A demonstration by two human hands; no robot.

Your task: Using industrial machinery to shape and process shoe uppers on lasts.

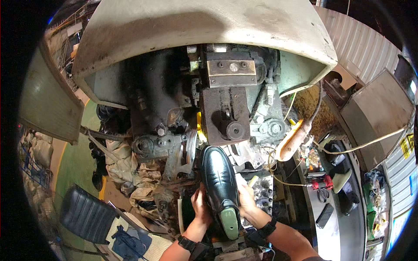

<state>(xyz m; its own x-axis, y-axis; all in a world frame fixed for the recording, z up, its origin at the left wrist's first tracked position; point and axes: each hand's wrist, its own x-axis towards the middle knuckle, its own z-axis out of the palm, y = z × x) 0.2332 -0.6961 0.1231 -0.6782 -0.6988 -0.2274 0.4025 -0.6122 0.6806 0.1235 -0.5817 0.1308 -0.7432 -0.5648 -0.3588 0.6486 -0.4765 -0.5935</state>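
Note:
A glossy black leather shoe upper [216, 174] is stretched over a green shoe last [228, 222], whose heel end with a small hole faces me. Its toe points away, just below the dark metal block [225, 115] of a large machine. My left hand [200, 204] is closed around the shoe's left side near the heel. On the opposite side, my right hand [247, 199] grips it, fingers partly hidden beneath. Something pale shows beside the right fingers; I cannot tell what it is. Whether the toe touches the machine's parts is unclear.
Overhead hangs a broad beige machine hood [204, 21]. Clamp arms flank the metal block. To the right are an orange-brown handled tool [294, 141] on a cable, a red tool [322, 182], a phone [325, 215] and black shoes [348, 198]. A black chair [87, 213] stands at left.

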